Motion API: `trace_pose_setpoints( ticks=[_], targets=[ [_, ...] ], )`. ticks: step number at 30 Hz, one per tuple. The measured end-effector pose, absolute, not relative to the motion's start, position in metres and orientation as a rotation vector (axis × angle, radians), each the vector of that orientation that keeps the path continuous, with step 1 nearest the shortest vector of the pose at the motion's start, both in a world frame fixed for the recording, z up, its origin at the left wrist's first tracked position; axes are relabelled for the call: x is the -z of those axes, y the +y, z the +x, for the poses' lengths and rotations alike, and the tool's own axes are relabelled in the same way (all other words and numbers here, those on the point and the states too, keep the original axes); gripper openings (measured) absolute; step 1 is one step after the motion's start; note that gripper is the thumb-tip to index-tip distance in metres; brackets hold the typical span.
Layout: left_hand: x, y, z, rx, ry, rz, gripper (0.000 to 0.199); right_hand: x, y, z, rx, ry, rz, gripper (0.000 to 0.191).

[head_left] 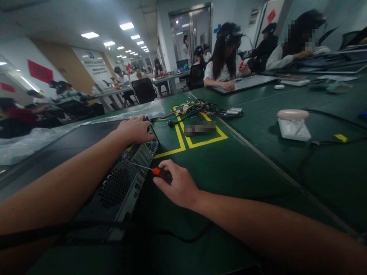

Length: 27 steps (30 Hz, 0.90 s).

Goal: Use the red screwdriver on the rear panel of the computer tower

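A black computer case (114, 183) lies on its side on the green table (243, 172), its metal back panel with a round vent facing right. My left hand (136, 130) rests on the far top edge of the case near the small fan grille, its fingers spread. In my right hand (179, 183) is a screwdriver (157, 171) with a red and black handle. Its thin shaft points left and reaches the slot area of the back panel. The exact spot that the tip touches is too small to make out.
Bundled cables (197, 109) lie beyond the case near yellow tape (208, 142) marked on the table. A blurred dark item sits inside the tape. A white box (294, 128) stands at right. Clear plastic wrap (31, 143) lies at left. Other people sit across the table.
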<state>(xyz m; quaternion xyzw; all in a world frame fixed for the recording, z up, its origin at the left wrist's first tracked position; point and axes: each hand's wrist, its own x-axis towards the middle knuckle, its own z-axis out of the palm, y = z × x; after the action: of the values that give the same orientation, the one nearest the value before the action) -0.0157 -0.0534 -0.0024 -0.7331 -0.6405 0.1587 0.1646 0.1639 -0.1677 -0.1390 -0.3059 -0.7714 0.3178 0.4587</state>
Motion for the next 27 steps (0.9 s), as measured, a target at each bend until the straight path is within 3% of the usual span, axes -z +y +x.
trace_pose_setpoints(
  ticks=[8,27],
  targets=[
    [0.003,-0.056,-0.017,-0.496,-1.861,-2.129,0.075,0.139,-0.167,0.165,-0.793,-1.917,-0.726,0.013],
    [0.009,-0.046,-0.027,-0.483,-1.891,-2.148,0.076,0.141,-0.165,0.165,-0.785,-1.961,-0.721,0.016]
  ],
)
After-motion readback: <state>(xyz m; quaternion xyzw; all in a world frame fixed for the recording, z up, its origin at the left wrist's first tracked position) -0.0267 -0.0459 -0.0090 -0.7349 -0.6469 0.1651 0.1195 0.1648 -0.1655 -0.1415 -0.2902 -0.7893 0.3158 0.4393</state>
